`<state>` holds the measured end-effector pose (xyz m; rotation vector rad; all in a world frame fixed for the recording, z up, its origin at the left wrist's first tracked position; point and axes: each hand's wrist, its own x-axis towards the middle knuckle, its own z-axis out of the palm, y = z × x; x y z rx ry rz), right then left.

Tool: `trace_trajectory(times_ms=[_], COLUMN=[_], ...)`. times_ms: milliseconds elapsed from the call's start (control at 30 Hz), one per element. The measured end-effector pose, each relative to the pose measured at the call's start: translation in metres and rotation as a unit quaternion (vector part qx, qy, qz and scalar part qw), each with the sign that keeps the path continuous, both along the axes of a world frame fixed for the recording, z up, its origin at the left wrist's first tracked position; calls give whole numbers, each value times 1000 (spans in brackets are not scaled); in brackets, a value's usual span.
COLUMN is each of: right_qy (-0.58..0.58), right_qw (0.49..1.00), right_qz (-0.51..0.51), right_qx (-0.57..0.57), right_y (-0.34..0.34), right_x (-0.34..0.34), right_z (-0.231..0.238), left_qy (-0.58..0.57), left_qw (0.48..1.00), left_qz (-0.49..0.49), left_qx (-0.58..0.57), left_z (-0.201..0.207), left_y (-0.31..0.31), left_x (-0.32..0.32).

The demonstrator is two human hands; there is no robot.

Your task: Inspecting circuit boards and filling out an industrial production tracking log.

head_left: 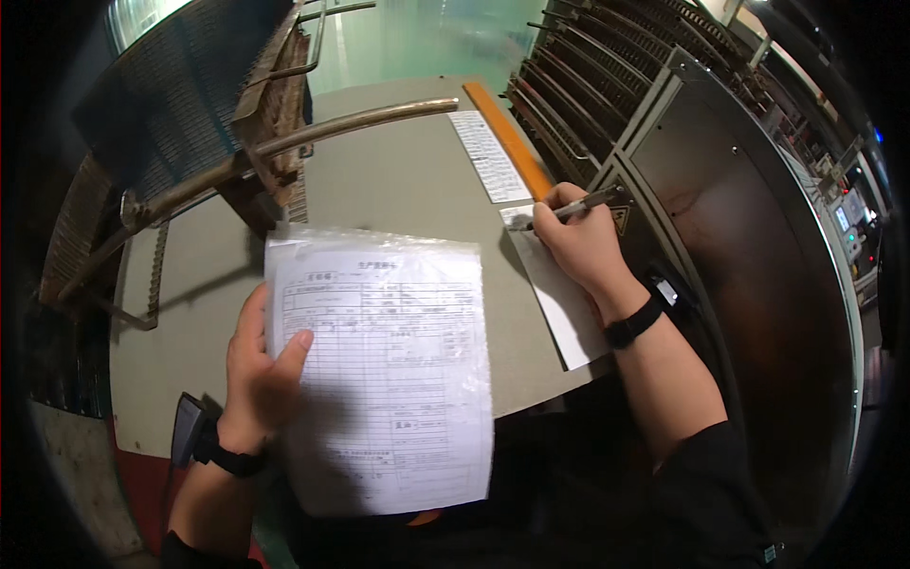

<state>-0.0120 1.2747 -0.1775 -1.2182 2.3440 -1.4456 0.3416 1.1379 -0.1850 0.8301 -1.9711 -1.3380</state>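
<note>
My left hand (263,370) grips the left edge of a printed form in a clear plastic sleeve (389,379), thumb on top and fingers behind. The form is held up in front of me, above the near edge of the table. In my right hand (583,242) is a dark pen (599,197), pinched between thumb and fingers. Its tip is at the top of a white paper sheet (555,303) that lies on the table, and the hand rests on that sheet. Just beyond lies a second sheet (490,156) covered with rows of writing.
An orange strip (507,137) runs along the right side of the grey-green table (389,180). At the left stands a metal rack (275,123) with a bar (360,125) reaching over the tabletop. A slotted rack (607,81) and a metal cabinet (730,209) border the right side.
</note>
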Motion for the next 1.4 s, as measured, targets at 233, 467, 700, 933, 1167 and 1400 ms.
trace_trajectory(times_ms=[233,467,700,933,1167,1400], right_qy=[5,17,17,-66,-90,-100], right_qw=[1000,999,999,997,993,993], right_qz=[-16,-22,-26,-8,30,31], right_qx=[17,24,23,-49,-71,-48], right_y=[2,2,4,-1,-1,2], right_x=[0,2,0,-7,-6,0], right_z=[2,4,3,-3,-4,3], left_qy=[13,16,27,22,-36,4], left_qw=[999,999,998,1000,977,980], left_qz=[-12,-13,-21,-6,-31,-62], left_qx=[31,34,44,13,-206,-191], left_z=[0,1,1,-5,3,2], left_y=[0,1,1,-1,-6,-5], left_x=[-1,-1,-3,1,6,7])
